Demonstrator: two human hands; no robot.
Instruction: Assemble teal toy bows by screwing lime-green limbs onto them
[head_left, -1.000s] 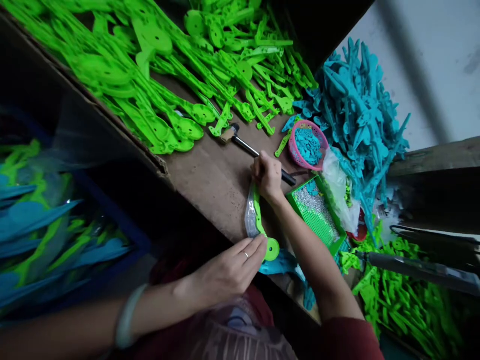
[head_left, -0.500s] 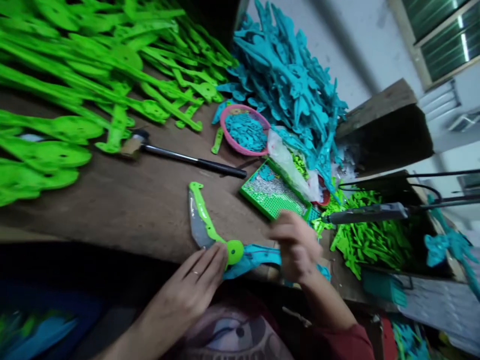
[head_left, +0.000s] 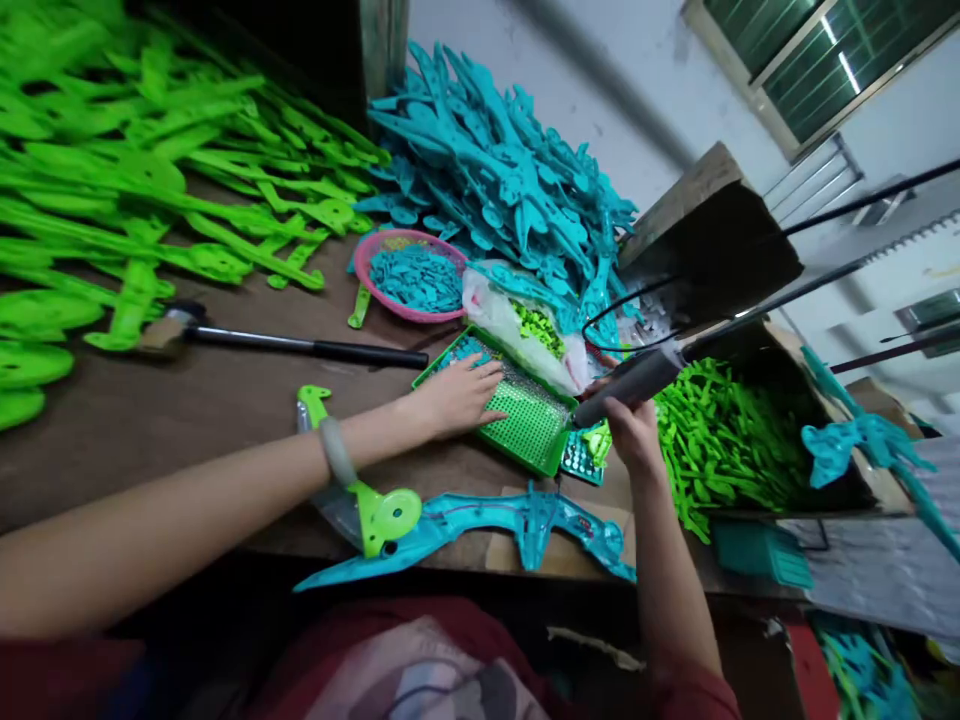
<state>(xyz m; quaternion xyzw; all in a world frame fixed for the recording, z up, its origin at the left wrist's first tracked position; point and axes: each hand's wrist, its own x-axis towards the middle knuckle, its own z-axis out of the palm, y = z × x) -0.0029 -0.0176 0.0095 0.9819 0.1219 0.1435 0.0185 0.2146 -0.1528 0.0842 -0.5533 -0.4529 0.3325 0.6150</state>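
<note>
My right hand (head_left: 634,428) is wrapped round a grey hanging electric screwdriver (head_left: 637,378), whose tip points down and left. My left hand (head_left: 459,396) reaches over a green perforated tray (head_left: 525,428) of small shiny pieces, fingers spread and holding nothing that I can see. Below the hands, a blue plastic bow-shaped part (head_left: 480,512) lies along the table edge. A lime-green arm with a round end (head_left: 391,515) overlaps its left portion, partly hidden under my left forearm.
A hammer (head_left: 300,345) lies left of the tray. Behind stand a pink basket (head_left: 367,275) of blue pieces and a white bag (head_left: 487,295) of green pieces. Green parts (head_left: 225,200) and blue parts (head_left: 510,160) are heaped at the back; a carton (head_left: 847,480) of green parts stands right.
My left hand has left the green arm and moved right, over the tray. My right hand has risen and taken hold of the screwdriver. The view has shifted right.
</note>
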